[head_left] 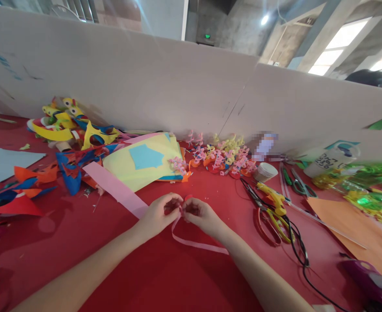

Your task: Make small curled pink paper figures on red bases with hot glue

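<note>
A narrow pink paper strip (197,244) trails down from my fingertips and curves right, passing under my right forearm. My left hand (158,213) is closed in a pinch on the strip's upper end. Against it, almost touching, my right hand (204,215) pinches at the same end, though its fingertips partly hide what they grip. Just behind the fingers a small red piece (189,197) shows in part. A wider pink paper band (116,189) lies on the red table to the left, its near end reaching my left hand.
Yellow paper sheets (122,169) and several small curled paper pieces (220,158) lie beyond my hands. To the right are pliers (269,227), a yellow glue gun (273,197) with a black cord, scissors (299,184) and orange paper (350,221). A white partition (165,86) stands behind.
</note>
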